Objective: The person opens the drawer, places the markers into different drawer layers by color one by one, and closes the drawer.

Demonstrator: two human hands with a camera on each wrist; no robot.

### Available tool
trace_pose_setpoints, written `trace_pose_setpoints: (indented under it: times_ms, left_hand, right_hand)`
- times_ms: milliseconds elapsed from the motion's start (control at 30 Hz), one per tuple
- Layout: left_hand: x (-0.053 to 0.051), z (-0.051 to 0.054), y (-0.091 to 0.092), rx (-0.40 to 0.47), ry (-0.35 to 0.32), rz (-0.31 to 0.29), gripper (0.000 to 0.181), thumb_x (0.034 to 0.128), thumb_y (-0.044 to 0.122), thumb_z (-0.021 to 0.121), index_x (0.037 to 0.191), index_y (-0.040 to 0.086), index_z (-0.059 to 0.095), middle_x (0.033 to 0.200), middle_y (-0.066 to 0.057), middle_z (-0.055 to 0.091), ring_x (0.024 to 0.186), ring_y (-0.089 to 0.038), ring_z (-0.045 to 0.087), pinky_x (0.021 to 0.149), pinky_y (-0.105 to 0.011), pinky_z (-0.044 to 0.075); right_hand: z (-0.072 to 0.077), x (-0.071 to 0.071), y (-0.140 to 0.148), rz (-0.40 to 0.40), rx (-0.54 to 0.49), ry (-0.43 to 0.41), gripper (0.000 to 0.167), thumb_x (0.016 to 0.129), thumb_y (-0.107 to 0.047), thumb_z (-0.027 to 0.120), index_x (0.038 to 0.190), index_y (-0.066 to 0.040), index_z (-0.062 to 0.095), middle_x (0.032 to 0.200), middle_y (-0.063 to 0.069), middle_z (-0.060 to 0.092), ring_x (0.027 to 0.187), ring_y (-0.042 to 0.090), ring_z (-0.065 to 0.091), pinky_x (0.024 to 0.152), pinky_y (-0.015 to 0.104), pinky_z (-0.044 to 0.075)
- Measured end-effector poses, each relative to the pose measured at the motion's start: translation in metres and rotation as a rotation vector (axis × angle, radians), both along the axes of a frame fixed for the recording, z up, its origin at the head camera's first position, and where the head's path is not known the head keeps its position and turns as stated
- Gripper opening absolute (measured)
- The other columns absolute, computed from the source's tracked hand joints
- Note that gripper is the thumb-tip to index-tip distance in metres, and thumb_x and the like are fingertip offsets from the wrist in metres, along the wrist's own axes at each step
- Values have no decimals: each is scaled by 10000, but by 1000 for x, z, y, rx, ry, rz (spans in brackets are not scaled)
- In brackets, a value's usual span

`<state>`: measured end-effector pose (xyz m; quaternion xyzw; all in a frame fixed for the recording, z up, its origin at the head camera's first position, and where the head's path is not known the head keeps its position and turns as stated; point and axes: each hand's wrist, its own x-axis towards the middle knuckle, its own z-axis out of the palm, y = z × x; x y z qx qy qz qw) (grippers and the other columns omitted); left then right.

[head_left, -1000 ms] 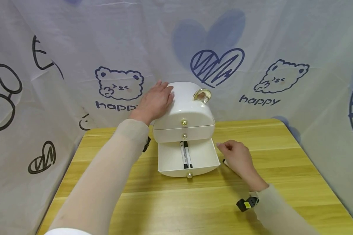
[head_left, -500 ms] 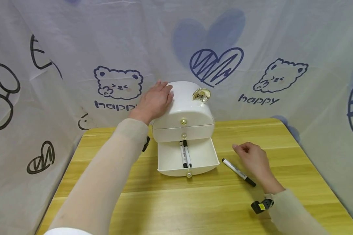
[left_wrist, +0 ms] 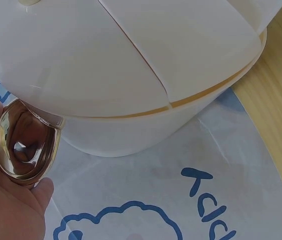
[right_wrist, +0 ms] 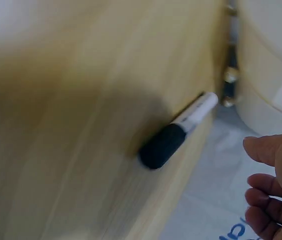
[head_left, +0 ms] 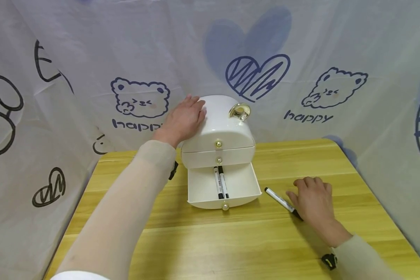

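Observation:
A small white drawer cabinet (head_left: 217, 152) stands on the table with its bottom drawer (head_left: 239, 181) pulled out. Two markers (head_left: 221, 182) lie side by side inside that drawer. My left hand (head_left: 183, 118) rests on the cabinet's upper left side, fingers laid over the top. In the left wrist view this hand lies against a gold ear-shaped handle (left_wrist: 28, 142). A third marker (head_left: 280, 200), white with a black cap, lies on the wood right of the drawer. My right hand (head_left: 313, 200) hovers beside its capped end, fingers loosely bent, holding nothing.
Another gold ear-shaped handle (head_left: 240, 112) sticks out at the cabinet's upper right. Bead knobs, such as the bottom knob (head_left: 225, 207), line the drawer fronts. A patterned cloth (head_left: 196, 46) hangs close behind the wooden table (head_left: 210, 249).
My right hand has moved right, away from the drawer, and its fingers have spread. The loose marker, mostly covered by that hand before, now shows. My left hand stays on the cabinet.

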<state>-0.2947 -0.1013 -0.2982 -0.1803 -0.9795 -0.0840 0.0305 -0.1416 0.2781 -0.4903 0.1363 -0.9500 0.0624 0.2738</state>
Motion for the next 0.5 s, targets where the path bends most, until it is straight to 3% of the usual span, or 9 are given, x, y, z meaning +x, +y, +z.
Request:
trace_pose_setpoints:
  times_ms: [33, 100, 167, 267, 367, 500]
  left_hand:
    - [0, 0, 0, 1, 0, 1, 564, 1158, 359, 306, 1646, 78, 349, 1746, -135, 259, 1643, -328, 154, 1369, -446, 142]
    - [0, 0, 0, 0, 0, 2, 565, 1159, 359, 305, 1646, 79, 349, 1746, -134, 259, 1642, -327, 158, 1368, -448, 150]
    - [0, 0, -1, 1, 0, 3, 564, 1159, 361, 307, 1647, 82, 350, 1746, -131, 259, 1641, -327, 162, 1367, -449, 154]
    - [0, 0, -1, 3, 1, 4, 562, 1159, 359, 308, 1647, 82, 351, 1746, -129, 262, 1640, -328, 169, 1365, -453, 162]
    - [0, 0, -1, 7, -4, 5, 562, 1159, 359, 310, 1647, 85, 351, 1747, -126, 261, 1640, -326, 169, 1365, -456, 163]
    - [1, 0, 0, 16, -11, 9, 562, 1158, 366, 313, 1648, 94, 353, 1748, -118, 262, 1642, -318, 167, 1365, -456, 161]
  right_hand:
    - [-2, 1, 2, 29, 34, 36, 369, 849, -298, 858, 1013, 4, 726, 951, 213, 710, 884, 452, 622, 736, 615, 486]
    - [-5, 3, 4, 82, 92, 101, 404, 980, -399, 716, 995, 4, 706, 909, 202, 691, 850, 443, 612, 721, 609, 485]
    - [-9, 4, 4, 125, 125, 149, 543, 1090, -491, 496, 970, 4, 682, 869, 194, 665, 819, 433, 597, 705, 596, 475]
    - [-13, 3, 2, 162, 139, 185, 743, 1138, -564, 203, 927, -2, 640, 829, 179, 624, 795, 418, 572, 693, 578, 458]
    - [-16, 2, -1, 172, 148, 172, 595, 1084, -537, 398, 899, -14, 614, 844, 172, 613, 807, 414, 554, 693, 567, 451]
    - [-18, 2, -5, 157, 179, 87, 341, 877, -357, 755, 907, -41, 631, 932, 156, 630, 892, 407, 555, 735, 556, 454]
